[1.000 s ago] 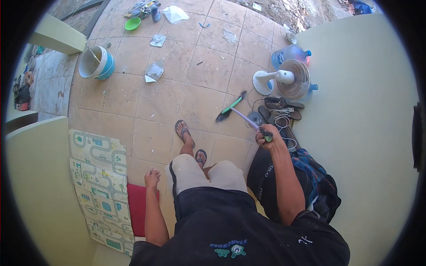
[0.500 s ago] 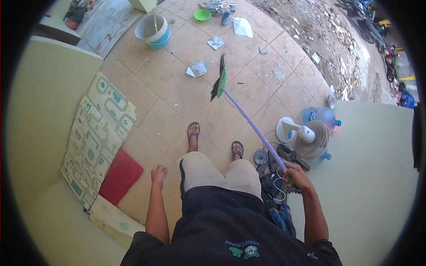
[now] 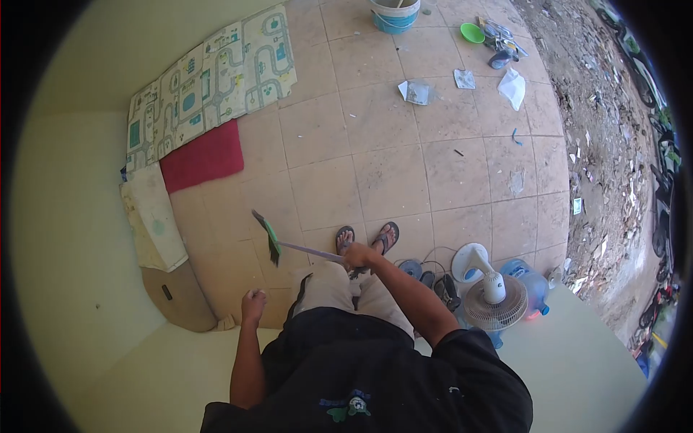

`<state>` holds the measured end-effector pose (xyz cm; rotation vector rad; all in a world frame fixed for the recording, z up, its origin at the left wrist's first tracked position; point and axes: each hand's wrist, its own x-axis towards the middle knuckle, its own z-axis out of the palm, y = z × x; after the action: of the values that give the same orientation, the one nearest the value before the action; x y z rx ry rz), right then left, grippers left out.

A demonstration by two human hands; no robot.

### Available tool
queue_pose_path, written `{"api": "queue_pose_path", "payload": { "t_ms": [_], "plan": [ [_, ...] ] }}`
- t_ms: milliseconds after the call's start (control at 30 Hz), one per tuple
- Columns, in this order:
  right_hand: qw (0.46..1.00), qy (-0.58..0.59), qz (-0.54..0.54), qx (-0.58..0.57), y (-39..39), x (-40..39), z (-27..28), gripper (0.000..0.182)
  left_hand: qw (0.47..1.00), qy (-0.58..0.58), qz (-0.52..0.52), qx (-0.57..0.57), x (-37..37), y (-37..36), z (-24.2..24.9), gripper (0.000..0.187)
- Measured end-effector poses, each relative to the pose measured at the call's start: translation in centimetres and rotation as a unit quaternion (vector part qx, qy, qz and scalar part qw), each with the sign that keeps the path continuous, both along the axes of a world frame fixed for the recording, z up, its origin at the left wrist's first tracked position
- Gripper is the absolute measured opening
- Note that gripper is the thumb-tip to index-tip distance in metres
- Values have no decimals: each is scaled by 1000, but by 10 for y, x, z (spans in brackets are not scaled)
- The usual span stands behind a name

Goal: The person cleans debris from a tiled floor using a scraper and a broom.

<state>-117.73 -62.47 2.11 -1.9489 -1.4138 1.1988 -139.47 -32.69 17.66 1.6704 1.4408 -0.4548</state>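
My right hand (image 3: 356, 256) is wrapped around the purple handle (image 3: 310, 250) of a broom, in front of my legs. The green broom head (image 3: 271, 232) with dark bristles points left, low over the tiled floor (image 3: 317, 184). My left hand (image 3: 253, 305) hangs at my left side, fingers loosely bent and nothing visible in them. Sandals (image 3: 386, 237) are on my feet, just beyond the broom handle.
A white fan (image 3: 495, 303), a water jug (image 3: 530, 281) and shoes (image 3: 447, 291) stand at right. At left lie a red mat (image 3: 206, 155) and a road-print mat (image 3: 216, 79). A bucket (image 3: 396, 20), green bowl (image 3: 472, 32) and plastic scraps (image 3: 417, 92) are farther off.
The broom has swung from ahead on the right to low on my left, my right hand crossing in front of my body. My view has turned left and my feet have shifted.
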Motion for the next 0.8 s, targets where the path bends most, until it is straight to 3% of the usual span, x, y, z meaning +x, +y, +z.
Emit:
{"api": "queue_pose_path", "payload": {
  "t_ms": [33, 67, 133, 167, 300, 333, 400, 433, 467, 500, 533, 600, 633, 667, 700, 733, 800],
  "plan": [
    [994, -105, 16, 19, 2, -4, -19, 27, 1000, 5, 9, -1, -6, -6, 2, 33],
    [995, -99, 21, 17, -16, 5, -26, 27, 1000, 0, 8, 15, -7, -8, 4, 33],
    [982, 113, -111, -99, -103, 35, -29, 25, 1000, -1, 16, 23, -13, -15, 2, 34],
    [888, 227, -325, -234, -147, 65, 40, 27, 1000, 3, 21, 13, -16, -20, -3, 34],
    [760, 135, -531, -351, -314, 137, 186, 26, 999, 21, 30, -2, -55, -23, -38, 32],
    [729, 121, -563, -369, -351, 145, 196, 24, 999, 18, 36, -4, -61, -22, -51, 32],
    [776, 3, -526, -349, -428, 151, 176, 21, 998, 17, 64, -16, -78, -24, -65, 32],
    [868, -170, -339, -321, -453, 152, 162, 19, 997, 13, 77, -12, -75, -26, -63, 32],
    [850, -301, -298, -313, -495, 146, 117, 18, 997, 20, 68, -19, -65, -32, -59, 33],
    [858, -383, -128, -316, -497, 147, 110, 19, 997, 29, 66, -20, -63, -34, -53, 33],
    [840, -388, -124, -360, -491, 143, 114, 18, 995, 23, 93, -6, -66, -33, -51, 33],
    [872, -373, -103, -300, -474, 133, 161, 13, 992, -9, 125, -19, -62, -32, -56, 32],
    [885, -359, -159, -251, -463, 123, 187, 13, 989, -17, 146, -11, -63, -33, -58, 32],
    [850, -180, -371, -327, -408, 117, 234, 13, 992, -4, 124, -8, -63, -31, -60, 33],
    [891, -132, -333, -279, -398, 109, 249, 15, 995, 9, 98, -8, -64, -26, -63, 33],
    [854, -74, -388, -339, -314, 102, 299, 16, 994, -1, 112, -4, -70, -21, -73, 33],
    [831, -23, -408, -377, -232, 79, 324, 19, 997, 17, 72, 14, -84, -13, -112, 33]
  ]
}}
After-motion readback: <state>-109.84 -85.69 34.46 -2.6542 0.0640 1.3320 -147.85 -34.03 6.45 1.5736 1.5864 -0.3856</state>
